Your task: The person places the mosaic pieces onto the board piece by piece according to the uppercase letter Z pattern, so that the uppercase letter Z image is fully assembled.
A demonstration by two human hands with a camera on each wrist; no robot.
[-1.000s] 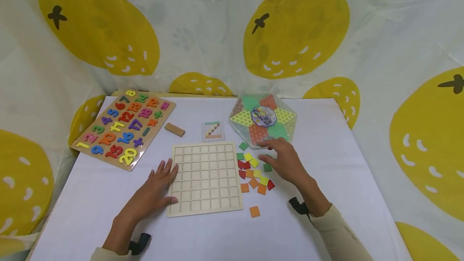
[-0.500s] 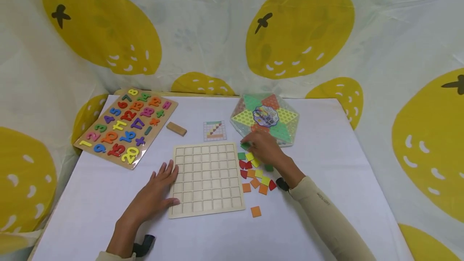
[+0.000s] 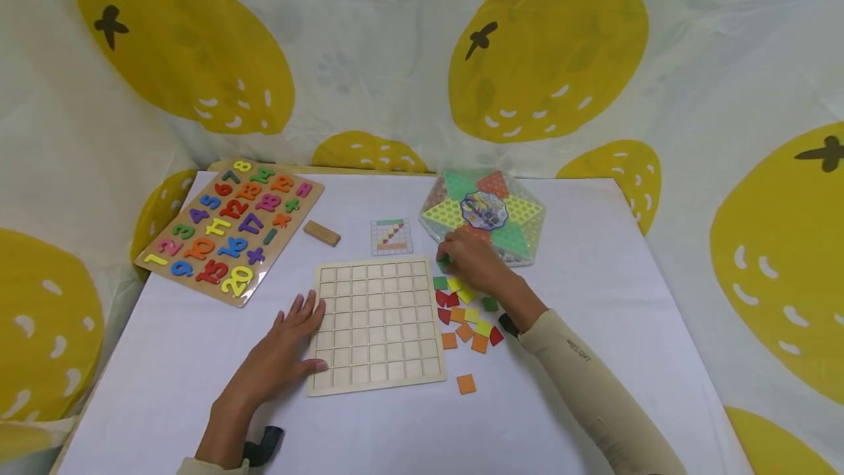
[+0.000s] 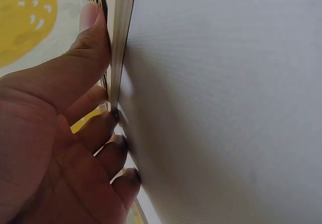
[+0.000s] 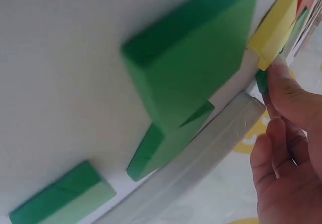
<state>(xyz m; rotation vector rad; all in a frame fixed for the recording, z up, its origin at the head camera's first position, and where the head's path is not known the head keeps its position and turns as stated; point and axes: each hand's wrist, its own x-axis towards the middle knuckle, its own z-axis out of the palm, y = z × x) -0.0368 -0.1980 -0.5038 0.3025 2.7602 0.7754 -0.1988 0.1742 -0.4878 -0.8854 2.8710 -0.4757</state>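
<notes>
Green tile (image 5: 262,81) sits between pinching fingers of the right hand (image 3: 476,264), thumb contact visible only from the right wrist; the left hand's (image 3: 285,349) spread fingers touch the wooden board (image 3: 377,330)

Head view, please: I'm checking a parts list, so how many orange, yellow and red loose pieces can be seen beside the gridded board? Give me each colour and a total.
Orange pieces: 5
Yellow pieces: 4
Red pieces: 4
Total: 13
</notes>
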